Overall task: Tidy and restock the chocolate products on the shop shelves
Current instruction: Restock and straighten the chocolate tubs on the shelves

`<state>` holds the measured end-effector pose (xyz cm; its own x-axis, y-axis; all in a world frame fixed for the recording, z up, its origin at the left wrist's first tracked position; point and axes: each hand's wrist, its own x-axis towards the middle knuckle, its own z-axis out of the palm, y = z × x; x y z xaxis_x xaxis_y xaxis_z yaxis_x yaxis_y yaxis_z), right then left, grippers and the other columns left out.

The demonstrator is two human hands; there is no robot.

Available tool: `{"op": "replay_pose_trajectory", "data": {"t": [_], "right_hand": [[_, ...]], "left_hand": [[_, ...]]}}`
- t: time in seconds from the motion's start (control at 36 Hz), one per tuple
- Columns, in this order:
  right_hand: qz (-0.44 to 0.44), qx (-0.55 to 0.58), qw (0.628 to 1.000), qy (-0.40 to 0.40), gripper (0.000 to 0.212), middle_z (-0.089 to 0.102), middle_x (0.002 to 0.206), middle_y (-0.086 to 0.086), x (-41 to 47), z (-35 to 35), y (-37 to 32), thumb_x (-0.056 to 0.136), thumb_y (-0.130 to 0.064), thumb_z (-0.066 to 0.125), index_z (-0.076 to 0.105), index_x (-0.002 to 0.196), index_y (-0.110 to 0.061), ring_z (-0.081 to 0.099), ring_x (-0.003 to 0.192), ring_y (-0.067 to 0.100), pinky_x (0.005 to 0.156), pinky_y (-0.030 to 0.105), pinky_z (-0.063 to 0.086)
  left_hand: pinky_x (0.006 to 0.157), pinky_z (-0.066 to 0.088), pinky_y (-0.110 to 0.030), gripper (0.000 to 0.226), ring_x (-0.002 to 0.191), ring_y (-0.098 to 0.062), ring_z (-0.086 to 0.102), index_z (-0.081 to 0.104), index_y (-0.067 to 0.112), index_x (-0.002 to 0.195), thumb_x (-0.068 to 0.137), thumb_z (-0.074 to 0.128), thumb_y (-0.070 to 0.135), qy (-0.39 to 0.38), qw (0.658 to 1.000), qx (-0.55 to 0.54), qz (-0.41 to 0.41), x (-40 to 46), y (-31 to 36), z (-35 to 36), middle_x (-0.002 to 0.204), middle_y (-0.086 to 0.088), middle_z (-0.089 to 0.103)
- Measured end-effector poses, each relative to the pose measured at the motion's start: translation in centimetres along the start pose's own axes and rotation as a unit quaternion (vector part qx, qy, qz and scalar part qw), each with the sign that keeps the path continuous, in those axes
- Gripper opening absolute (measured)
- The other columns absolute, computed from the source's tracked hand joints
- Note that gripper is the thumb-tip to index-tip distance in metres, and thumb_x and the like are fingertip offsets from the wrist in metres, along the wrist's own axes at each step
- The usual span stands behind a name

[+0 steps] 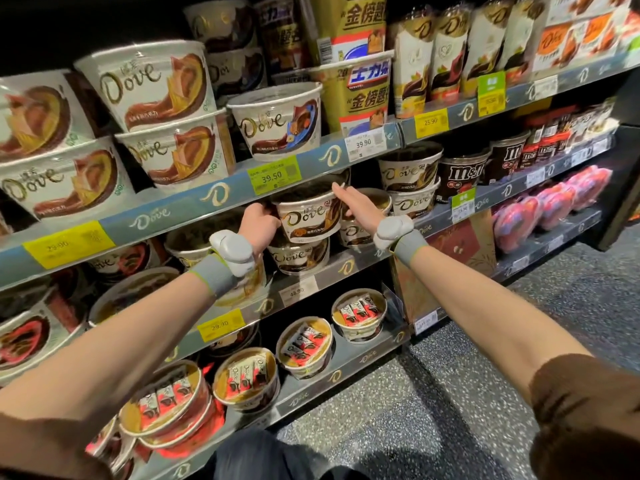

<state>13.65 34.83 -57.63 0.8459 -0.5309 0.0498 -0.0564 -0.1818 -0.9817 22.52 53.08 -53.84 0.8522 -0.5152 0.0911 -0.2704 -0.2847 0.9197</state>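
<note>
Now my left hand [258,220] grips the Dove tub [304,220] at the shelf [325,276] edge. My right hand [353,202] presses it, fingers straight.

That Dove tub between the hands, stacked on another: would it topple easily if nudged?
Probably tippy: the top Dove tub tapers to a narrower base and stands on a lower tub. Its glossy wall looks stiff but likely slippery, so bracing it with left hand and right hand seems wise.

The upper Dove tub [306,218], white and brown with a dark top, stands upright on the lower Dove tub [298,258] of the same kind. Both are at the front edge of the middle shelf [346,268].
</note>
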Motion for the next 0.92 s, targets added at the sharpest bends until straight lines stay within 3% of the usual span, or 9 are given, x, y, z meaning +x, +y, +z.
{"op": "replay_pose_trajectory", "data": {"t": [0.14,0.22,0.31,0.42,0.64,0.69,0.78,0.86,0.92], "right_hand": [[0.004,-0.005,1.000,0.013,0.089,0.045,0.142,0.005,1.3,0.8,0.0,0.077,-0.076,0.046,0.045,0.136,-0.011,0.042,0.125,0.021,0.112,0.044,0.029],[0.012,-0.005,1.000,0.016,0.113,0.044,0.143,0.008,2.0,1.5,0.3,0.058,-0.088,0.049,0.043,0.139,-0.009,0.040,0.131,0.025,0.112,0.049,0.029],[0.019,-0.051,0.998,0.022,0.116,0.042,0.144,0.013,2.6,2.0,0.5,0.058,-0.089,0.041,0.043,0.138,-0.006,0.035,0.134,0.034,0.112,0.053,0.025],[0.036,-0.063,0.997,0.024,0.121,0.046,0.141,0.012,4.2,2.3,1.8,0.048,-0.097,0.040,0.051,0.132,-0.011,0.036,0.133,0.034,0.111,0.053,0.025],[0.038,-0.094,0.994,0.035,0.081,0.044,0.139,0.017,3.2,2.1,1.5,0.064,-0.081,0.042,0.053,0.110,-0.016,0.035,0.132,0.036,0.108,0.055,0.027],[0.038,-0.100,0.994,0.027,0.079,0.046,0.137,0.017,3.1,1.9,1.5,0.066,-0.080,0.042,0.056,0.108,-0.014,0.036,0.131,0.036,0.108,0.055,0.026],[0.033,-0.106,0.994,0.019,0.060,0.050,0.123,0.009,2.6,1.7,1.2,0.069,-0.079,0.043,0.056,0.089,-0.024,0.039,0.117,0.027,0.108,0.054,0.026],[0.022,-0.096,0.995,0.014,0.098,0.044,0.142,0.008,3.1,1.5,1.8,0.064,-0.084,0.041,0.051,0.130,-0.013,0.034,0.133,0.030,0.112,0.054,0.023],[0.022,-0.084,0.996,0.011,0.109,0.044,0.144,0.006,4.2,1.2,3.0,0.058,-0.088,0.042,0.046,0.137,-0.014,0.032,0.136,0.029,0.113,0.052,0.023]], "left_hand": [[0.097,0.047,-0.047,0.039,0.109,-0.033,0.058,0.056,-0.006,0.113,0.077,0.045,-0.012,0.011,1.000,0.024,-0.001,0.9,-0.4,-0.4,0.114,-0.022,0.062],[0.089,0.049,-0.044,0.030,0.101,-0.032,0.058,0.055,-0.009,0.106,0.078,0.044,-0.011,0.023,0.999,0.031,-0.012,0.9,-0.6,-0.5,0.106,-0.022,0.061],[0.076,0.047,-0.038,0.026,0.089,-0.027,0.055,0.054,-0.008,0.095,0.071,0.051,-0.001,0.028,0.999,0.027,-0.018,1.2,-0.9,-0.7,0.094,-0.018,0.058],[0.089,0.050,-0.057,0.046,0.102,-0.039,0.060,0.056,-0.008,0.099,0.055,0.050,0.006,0.021,1.000,0.007,-0.016,4.1,-3.6,-0.9,0.108,-0.028,0.061],[0.092,0.048,-0.056,0.051,0.106,-0.039,0.058,0.053,-0.005,0.105,0.056,0.048,0.007,0.009,1.000,0.005,-0.025,3.8,-3.4,-0.5,0.113,-0.027,0.059],[0.090,0.047,-0.055,0.051,0.103,-0.038,0.058,0.053,-0.008,0.106,0.057,0.048,0.007,0.007,0.999,0.008,-0.032,3.2,-2.8,-0.5,0.113,-0.029,0.058],[0.091,0.048,-0.055,0.051,0.105,-0.040,0.059,0.056,-0.003,0.105,0.056,0.048,0.010,0.003,0.999,0.019,-0.028,4.7,-4.1,-0.7,0.112,-0.026,0.060],[0.092,0.048,-0.056,0.051,0.106,-0.041,0.058,0.057,-0.003,0.102,0.054,0.050,0.011,0.007,0.999,0.027,-0.034,6.3,-5.8,-0.9,0.111,-0.026,0.061],[0.091,0.049,-0.053,0.047,0.105,-0.040,0.059,0.057,-0.006,0.101,0.056,0.052,0.008,0.010,0.999,0.027,-0.038,4.3,-4.1,-1.1,0.110,-0.026,0.061]]}}
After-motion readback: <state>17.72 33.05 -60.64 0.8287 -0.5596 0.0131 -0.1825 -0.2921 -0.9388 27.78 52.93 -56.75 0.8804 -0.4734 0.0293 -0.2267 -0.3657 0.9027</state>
